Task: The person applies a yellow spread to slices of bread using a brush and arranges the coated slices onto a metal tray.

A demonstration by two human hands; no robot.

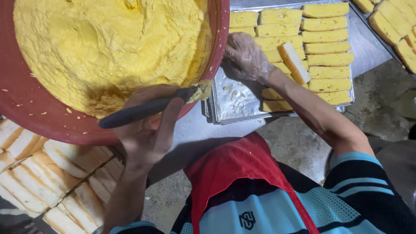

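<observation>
Seen from above: bare left hand (145, 130) closed around the dark handle of a butter-smeared spreading knife (149, 108), blade tip at the rim of a big red plastic basin (30, 110) heaped with yellow butter spread (104, 43). Right hand (247, 56) in a thin clear glove, resting on a shallow metal tray (236, 102) beside rows of yellow-coated bread slices (327, 47), grip unclear. Lower left, plain white bread slices (39, 173) packed in a crate.
</observation>
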